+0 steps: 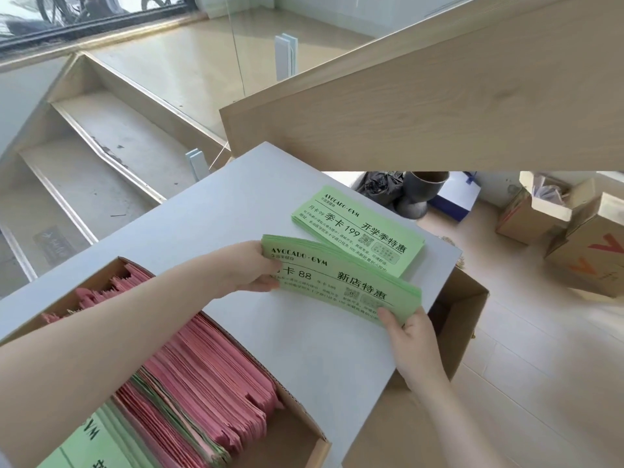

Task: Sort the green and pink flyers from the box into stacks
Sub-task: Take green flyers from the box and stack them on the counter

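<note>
Hands, left (256,268) and right (410,327), grip green flyer bundle (341,285) printed black.

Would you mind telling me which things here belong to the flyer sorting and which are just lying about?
In the job: held green bundle, left hand, right hand, green stack, flyer box, pink flyers.
Lying about: floor cartons, black bag.

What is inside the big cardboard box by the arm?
The cardboard box holds pink flyers standing on edge, with green flyers at the near end. The left arm covers part of them; the bottom is hidden.
</note>
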Demonstrator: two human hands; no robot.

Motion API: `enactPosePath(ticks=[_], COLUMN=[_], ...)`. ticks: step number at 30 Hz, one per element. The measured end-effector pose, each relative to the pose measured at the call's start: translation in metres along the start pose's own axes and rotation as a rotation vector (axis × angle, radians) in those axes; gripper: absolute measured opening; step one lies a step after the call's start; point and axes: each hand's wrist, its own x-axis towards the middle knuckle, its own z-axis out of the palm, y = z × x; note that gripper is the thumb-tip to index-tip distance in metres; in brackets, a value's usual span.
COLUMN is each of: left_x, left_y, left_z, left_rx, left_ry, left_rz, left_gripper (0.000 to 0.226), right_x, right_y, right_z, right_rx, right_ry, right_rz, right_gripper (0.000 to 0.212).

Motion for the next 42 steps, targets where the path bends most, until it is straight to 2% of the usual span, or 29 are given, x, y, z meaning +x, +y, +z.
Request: enactPosePath(ticks=[3, 7, 9, 12, 16, 22, 25, 29, 32, 35, 38, 42], left_x=[0.005, 0.018, 0.026, 0.045, 0.08, 0.114, 0.122, 0.124, 0.127, 0.131, 0.133, 0.133], left_y=[0.004, 0.017, 0.036, 0.069, 0.086, 0.084, 0.082, 0.083, 0.08, 0.074, 0.071, 0.072], left_z=[-0.001, -0.001, -0.001, 0.002, 0.002, 0.002, 0.003, 0.004, 0.005, 0.009, 0.013, 0.012], left_rx=[0.105, 0.235, 0.199, 0.066, 0.108, 0.112, 0.061, 0.031, 0.15, 0.313, 0.378, 0.381], left_ry=[0.088, 0.407, 0.476, 0.464, 0.446, 0.388, 0.356, 0.367, 0.352, 0.405, 0.441, 0.436], left_rz=[0.084, 0.211, 0.267, 0.339, 0.333, 0.296, 0.275, 0.333, 0.31, 0.229, 0.208, 0.179], left_gripper=[0.024, 0.017, 0.011, 0.019, 0.028, 0.03, 0.029, 0.028, 0.025, 0.021, 0.033, 0.029], right_x=[-0.001, 0.013, 0.029, 0.058, 0.092, 0.109, 0.109, 0.104, 0.101, 0.1, 0.101, 0.105], right_y=[-0.003, -0.016, -0.025, -0.036, -0.041, -0.034, -0.032, -0.036, -0.033, -0.034, -0.034, -0.034], right_z=[0.0, -0.003, -0.006, -0.013, -0.022, -0.035, -0.039, -0.042, -0.043, -0.046, -0.042, -0.033], right_rx=[0.012, 0.138, 0.199, 0.211, 0.086, -0.13, -0.11, -0.035, -0.243, -0.55, -0.541, -0.513], right_ry=[0.01, 0.0, -0.025, 0.013, 0.111, 0.068, 0.052, 0.054, 0.027, -0.016, -0.078, -0.049], right_rz=[0.009, 0.06, 0.111, 0.195, 0.252, 0.33, 0.357, 0.378, 0.395, 0.391, 0.418, 0.381], right_gripper=[0.029, 0.028, 0.025, 0.02, 0.016, 0.009, 0.009, 0.004, 0.011, 0.034, 0.035, 0.019])
